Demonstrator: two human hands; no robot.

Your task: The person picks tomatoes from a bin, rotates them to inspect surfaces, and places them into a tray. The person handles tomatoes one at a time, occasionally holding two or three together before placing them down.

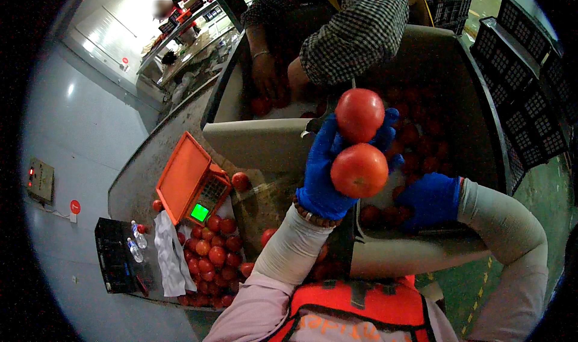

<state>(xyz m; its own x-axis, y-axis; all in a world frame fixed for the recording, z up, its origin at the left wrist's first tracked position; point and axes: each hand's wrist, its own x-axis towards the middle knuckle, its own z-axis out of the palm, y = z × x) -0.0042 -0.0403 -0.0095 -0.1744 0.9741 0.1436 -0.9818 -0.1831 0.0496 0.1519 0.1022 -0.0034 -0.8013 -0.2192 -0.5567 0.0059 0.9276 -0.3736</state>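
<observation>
My left hand point(325, 175), in a blue glove, is raised palm up and holds two red tomatoes. The farther tomato point(360, 115) rests at the fingers, and the nearer tomato point(359, 170) lies over the palm. Below and to the right, my right hand point(426, 200), also gloved in blue, reaches down into a padded bin point(415, 254) among tomatoes point(377, 214). Its fingertips are hidden in shadow, so whether it grips a tomato cannot be told.
An orange scale point(185, 179) with a lit display stands left, beside a pile of tomatoes point(216, 254). A black crate point(113, 256) and plastic bottles lie beyond. Across the bins, a co-worker's hand point(266, 73) reaches among tomatoes. Black crates point(519, 85) are stacked right.
</observation>
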